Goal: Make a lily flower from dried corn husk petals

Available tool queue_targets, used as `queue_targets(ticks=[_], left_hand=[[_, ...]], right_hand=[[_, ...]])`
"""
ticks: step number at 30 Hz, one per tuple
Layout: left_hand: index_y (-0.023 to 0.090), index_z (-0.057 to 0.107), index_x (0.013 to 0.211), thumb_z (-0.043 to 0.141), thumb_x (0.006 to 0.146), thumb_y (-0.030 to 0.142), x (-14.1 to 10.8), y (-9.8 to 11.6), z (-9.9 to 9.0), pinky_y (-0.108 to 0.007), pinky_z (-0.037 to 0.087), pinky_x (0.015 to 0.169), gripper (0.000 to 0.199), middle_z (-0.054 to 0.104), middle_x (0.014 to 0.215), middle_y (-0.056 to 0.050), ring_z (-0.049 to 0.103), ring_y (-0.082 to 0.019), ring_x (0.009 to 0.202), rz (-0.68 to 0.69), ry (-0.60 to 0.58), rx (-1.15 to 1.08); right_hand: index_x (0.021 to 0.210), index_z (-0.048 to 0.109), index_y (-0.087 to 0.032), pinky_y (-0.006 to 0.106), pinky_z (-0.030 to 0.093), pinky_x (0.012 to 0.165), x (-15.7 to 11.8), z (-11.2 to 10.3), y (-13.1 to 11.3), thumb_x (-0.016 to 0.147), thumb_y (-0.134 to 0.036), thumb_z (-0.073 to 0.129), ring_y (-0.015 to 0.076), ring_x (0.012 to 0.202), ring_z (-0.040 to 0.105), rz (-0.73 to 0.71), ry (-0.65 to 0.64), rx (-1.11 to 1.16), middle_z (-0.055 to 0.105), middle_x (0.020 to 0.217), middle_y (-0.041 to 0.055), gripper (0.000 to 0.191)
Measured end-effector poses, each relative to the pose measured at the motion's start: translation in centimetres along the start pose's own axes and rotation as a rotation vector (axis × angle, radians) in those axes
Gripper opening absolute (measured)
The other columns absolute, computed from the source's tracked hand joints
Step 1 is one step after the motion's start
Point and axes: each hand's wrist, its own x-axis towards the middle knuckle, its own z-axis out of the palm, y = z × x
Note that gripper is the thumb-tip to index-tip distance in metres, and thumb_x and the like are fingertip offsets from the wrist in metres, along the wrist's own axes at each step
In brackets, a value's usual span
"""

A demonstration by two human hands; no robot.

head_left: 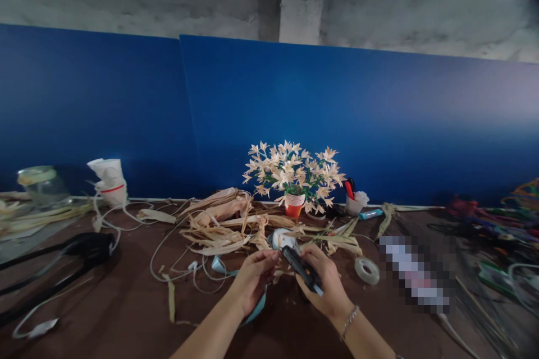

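Note:
My right hand [323,281], with a bracelet at the wrist, is wrapped round a black handheld tool [301,269] that has a pale tip at its lower end. Close to the tool's upper end, my left hand [256,277] has its fingers pinched together; what lies between them is too small to make out. A blue strip [256,309] hangs below the left hand. Just beyond both hands sits a white round object [281,238], partly hidden. Dried husks [227,224] are piled behind it.
Pale artificial flowers [290,171] stand in an orange and white cup [293,205] by the blue partition [269,95]. A tape roll [366,270] lies right of my hands. Cables [158,258] and a black object [90,249] are at left, colored bundles [484,213] at right.

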Motion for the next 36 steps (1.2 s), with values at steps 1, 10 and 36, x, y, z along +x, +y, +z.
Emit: queue_targets(ticks=[1,10,36], left_hand=[[0.011,0.061,0.066,0.073,0.055,0.021,0.03,-0.03,-0.04,-0.021,0.034,0.044,0.019,0.054,0.053,0.001,0.045,-0.006,0.044,0.003,0.001,-0.001],[0.010,0.062,0.065,0.074,0.053,0.021,-0.01,0.18,0.18,-0.018,0.031,0.042,0.020,0.054,0.052,0.001,0.043,-0.005,0.042,0.007,0.036,0.018],[0.010,0.061,0.062,0.076,0.049,0.021,-0.04,0.21,0.26,-0.017,0.026,0.041,0.023,0.053,0.051,0.002,0.040,-0.003,0.041,0.001,0.074,0.046]], right_hand=[[0.070,0.047,-0.019,0.024,0.040,0.060,-0.01,0.00,0.00,0.066,-0.009,0.048,0.0143,0.067,0.050,-0.002,-0.001,0.003,0.048,0.077,0.0031,0.011],[0.070,0.047,-0.018,0.023,0.040,0.058,-0.07,0.02,-0.10,0.066,-0.009,0.048,0.0138,0.064,0.049,-0.010,0.002,-0.006,0.048,0.074,0.0028,0.010],[0.068,0.047,-0.019,0.022,0.041,0.057,-0.25,-0.04,0.07,0.065,-0.009,0.048,0.0134,0.064,0.050,-0.036,0.022,-0.040,0.049,0.073,0.0025,0.011]])
